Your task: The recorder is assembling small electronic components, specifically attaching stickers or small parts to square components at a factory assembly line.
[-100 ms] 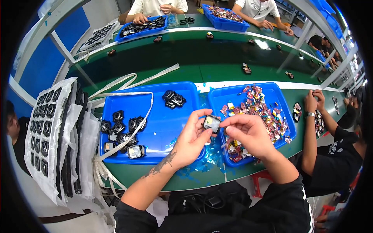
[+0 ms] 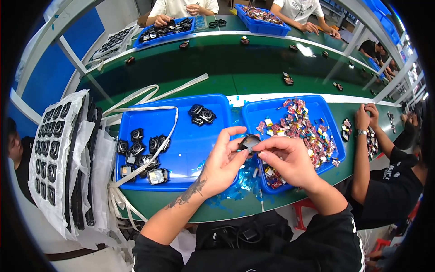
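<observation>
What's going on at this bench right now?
A person holds a small black case in the left hand, while the fingers of the right hand touch its near right edge. More black cases lie in two groups in the blue tray on the left. The blue tray on the right holds a heap of small mixed parts.

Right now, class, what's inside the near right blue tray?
The tray holds small multicoloured parts; the right hand hides part of it, and anything beneath the top layer cannot be seen.
</observation>
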`<state>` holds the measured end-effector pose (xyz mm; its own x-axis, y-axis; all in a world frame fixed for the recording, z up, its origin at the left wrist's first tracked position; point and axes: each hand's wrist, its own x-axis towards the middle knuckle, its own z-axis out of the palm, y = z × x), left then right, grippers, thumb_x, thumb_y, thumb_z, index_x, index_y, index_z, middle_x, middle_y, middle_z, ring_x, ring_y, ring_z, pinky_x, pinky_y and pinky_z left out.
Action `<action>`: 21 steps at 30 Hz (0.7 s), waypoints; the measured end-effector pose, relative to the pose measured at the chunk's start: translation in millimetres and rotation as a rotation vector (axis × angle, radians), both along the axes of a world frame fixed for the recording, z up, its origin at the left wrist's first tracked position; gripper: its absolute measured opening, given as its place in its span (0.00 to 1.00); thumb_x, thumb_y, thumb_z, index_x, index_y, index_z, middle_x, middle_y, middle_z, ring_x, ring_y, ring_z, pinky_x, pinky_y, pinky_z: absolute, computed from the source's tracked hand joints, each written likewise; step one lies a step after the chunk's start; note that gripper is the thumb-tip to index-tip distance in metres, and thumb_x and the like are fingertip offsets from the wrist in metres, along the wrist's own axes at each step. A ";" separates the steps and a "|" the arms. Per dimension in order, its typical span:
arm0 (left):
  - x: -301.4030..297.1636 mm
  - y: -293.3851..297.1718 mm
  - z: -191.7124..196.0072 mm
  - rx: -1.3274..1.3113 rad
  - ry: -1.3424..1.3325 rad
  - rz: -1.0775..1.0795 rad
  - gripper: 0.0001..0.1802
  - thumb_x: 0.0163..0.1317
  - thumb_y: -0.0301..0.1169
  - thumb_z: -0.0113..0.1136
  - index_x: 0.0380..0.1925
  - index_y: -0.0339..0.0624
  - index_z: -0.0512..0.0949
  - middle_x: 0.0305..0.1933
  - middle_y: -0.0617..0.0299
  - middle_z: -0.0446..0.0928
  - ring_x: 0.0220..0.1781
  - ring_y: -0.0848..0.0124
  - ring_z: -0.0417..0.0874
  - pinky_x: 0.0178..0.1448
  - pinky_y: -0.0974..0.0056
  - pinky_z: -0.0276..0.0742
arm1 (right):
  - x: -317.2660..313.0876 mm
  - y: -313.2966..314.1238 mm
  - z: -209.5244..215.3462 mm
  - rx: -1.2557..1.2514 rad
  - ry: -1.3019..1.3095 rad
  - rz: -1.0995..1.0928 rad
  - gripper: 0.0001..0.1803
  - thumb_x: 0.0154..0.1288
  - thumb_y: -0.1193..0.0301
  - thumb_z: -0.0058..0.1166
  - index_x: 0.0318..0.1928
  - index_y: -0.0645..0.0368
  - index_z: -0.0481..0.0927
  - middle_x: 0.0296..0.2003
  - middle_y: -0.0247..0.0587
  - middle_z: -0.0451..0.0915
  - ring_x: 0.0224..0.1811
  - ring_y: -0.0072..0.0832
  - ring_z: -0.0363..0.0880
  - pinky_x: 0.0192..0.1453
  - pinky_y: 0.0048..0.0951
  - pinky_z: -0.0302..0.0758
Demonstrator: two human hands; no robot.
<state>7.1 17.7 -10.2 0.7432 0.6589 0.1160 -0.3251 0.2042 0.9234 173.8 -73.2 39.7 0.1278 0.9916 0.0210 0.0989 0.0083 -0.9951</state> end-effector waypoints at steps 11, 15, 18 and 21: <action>-5.5 -2.9 4.0 0.045 0.041 -0.070 0.23 0.65 0.18 0.55 0.62 0.31 0.70 0.55 0.52 0.78 0.56 0.71 0.79 0.61 0.67 0.75 | -7.8 -0.7 9.7 0.367 -0.667 -0.130 0.04 0.55 0.81 0.62 0.32 0.62 0.80 0.27 0.42 0.81 0.28 0.35 0.81 0.32 0.31 0.77; -4.1 -3.9 5.4 0.078 0.027 -0.044 0.23 0.65 0.16 0.54 0.61 0.30 0.70 0.56 0.52 0.77 0.57 0.71 0.78 0.63 0.66 0.74 | -8.0 0.3 8.9 0.406 -0.699 -0.154 0.04 0.54 0.80 0.62 0.31 0.61 0.80 0.26 0.41 0.81 0.28 0.38 0.81 0.33 0.34 0.75; -2.4 -4.8 3.9 0.076 0.002 -0.026 0.23 0.65 0.17 0.55 0.61 0.30 0.70 0.56 0.52 0.77 0.57 0.71 0.78 0.63 0.66 0.74 | -6.7 -0.6 10.2 0.398 -0.745 -0.144 0.04 0.54 0.80 0.62 0.31 0.60 0.81 0.27 0.40 0.82 0.29 0.36 0.81 0.36 0.34 0.73; -2.4 -6.7 5.6 0.081 0.020 -0.010 0.23 0.66 0.17 0.55 0.61 0.30 0.70 0.57 0.52 0.77 0.57 0.71 0.78 0.63 0.66 0.74 | -6.3 0.2 11.3 0.418 -0.781 -0.149 0.04 0.54 0.80 0.62 0.31 0.59 0.81 0.26 0.39 0.82 0.29 0.36 0.81 0.37 0.35 0.71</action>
